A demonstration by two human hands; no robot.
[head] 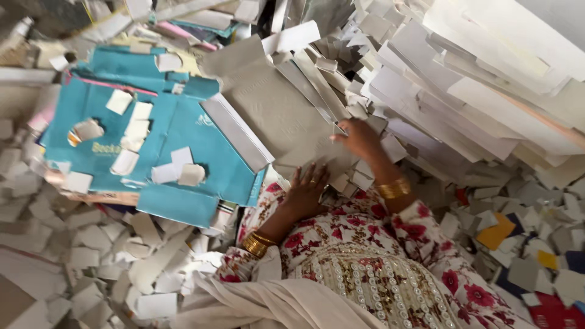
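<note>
My right hand (359, 137), with a gold bangle at the wrist, grips the right edge of a large grey cardboard sheet (274, 109) that leans over the pile in front of me. My left hand (306, 190) wears a ring and gold bangles. It lies flat with fingers spread, just below that sheet, resting on my lap in floral cloth (365, 244) beside small grey card offcuts (359, 176).
A flattened teal carton (183, 134) strewn with white scraps lies to the left. A tall heap of white and grey card sheets (463, 79) rises at the right. Small card pieces (91, 244) cover the floor, with coloured scraps (496, 233) at the lower right.
</note>
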